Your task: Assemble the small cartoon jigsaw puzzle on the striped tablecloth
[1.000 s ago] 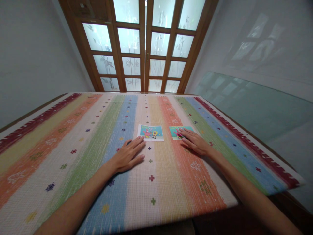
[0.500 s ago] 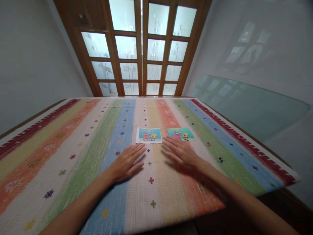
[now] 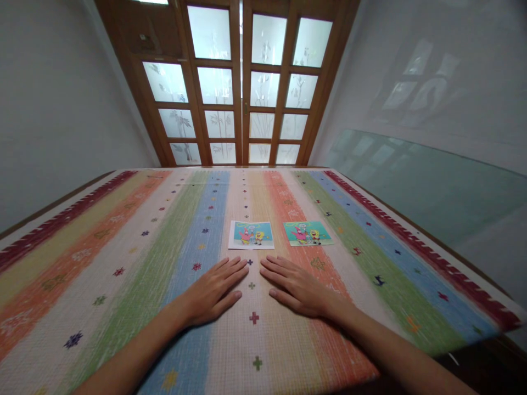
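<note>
Lying flat on the table, a picture card with a white border (image 3: 251, 235) sits just ahead of the hands, over the pale stripe with crosses and part of the yellow one. To its right, with a strip of cloth between them, lies a second picture card (image 3: 308, 233), mostly over the orange stripe. Both carry what looks like the same cartoon scene. Each card's long axis runs left to right, across the stripes; the printed figures stand upright to the person, their heads toward the far end of the table.

Nearer the person, the left hand (image 3: 216, 288) and the right hand (image 3: 298, 285) rest palm down, fingers stretched forward and inward, thumbs apart — neither grips anything. Their fingertips stop just short of the bordered card's near edge; the second card lies farther forward from the right hand.

The step in hand reads as a pause, with both cards laid out and untouched. Any further handling would call for reaching forward and pressing a fingertip on a card, or lifting an edge — thin stock may resist pinching.

Around all this spreads the striped tablecloth (image 3: 152, 307), with paned doors (image 3: 242, 126) beyond.
</note>
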`<state>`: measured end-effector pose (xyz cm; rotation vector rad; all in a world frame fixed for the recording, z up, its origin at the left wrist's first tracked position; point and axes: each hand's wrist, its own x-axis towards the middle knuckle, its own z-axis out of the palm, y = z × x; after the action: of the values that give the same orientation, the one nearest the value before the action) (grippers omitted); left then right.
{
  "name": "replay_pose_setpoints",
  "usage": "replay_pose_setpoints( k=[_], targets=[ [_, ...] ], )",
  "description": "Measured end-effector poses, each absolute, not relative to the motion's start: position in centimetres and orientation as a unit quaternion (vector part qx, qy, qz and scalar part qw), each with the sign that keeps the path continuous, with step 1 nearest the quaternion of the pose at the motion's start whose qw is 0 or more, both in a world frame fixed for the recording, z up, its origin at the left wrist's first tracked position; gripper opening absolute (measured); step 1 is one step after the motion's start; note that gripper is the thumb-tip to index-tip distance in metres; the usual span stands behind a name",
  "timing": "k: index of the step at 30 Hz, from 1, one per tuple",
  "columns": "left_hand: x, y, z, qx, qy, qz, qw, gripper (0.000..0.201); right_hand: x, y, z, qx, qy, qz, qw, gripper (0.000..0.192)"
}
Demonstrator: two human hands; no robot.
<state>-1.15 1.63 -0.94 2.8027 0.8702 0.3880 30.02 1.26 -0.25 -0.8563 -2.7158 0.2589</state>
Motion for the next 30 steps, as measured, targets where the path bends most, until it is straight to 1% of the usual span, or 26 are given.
replay_pose_setpoints(
  k=[16,23,30],
  targets=[
    [-1.18,1.67,-1.38,0.939,0.306,0.124,0.095,0.058,29.94,1.07,-0.52,-0.315,-0.933,0.104,0.142,0.056],
    [-1.04,1.64,-1.23,0.938,0.308,0.124,0.104,0.058,30.07,1.22,-0.63,-0.323,-0.932,0.106,0.127,0.055],
    [-0.87,1.64,-0.97,0.934,0.313,0.127,0.113,0.056,30.20,1.30,-0.86,-0.323,-0.930,0.111,0.138,0.055]
  ],
)
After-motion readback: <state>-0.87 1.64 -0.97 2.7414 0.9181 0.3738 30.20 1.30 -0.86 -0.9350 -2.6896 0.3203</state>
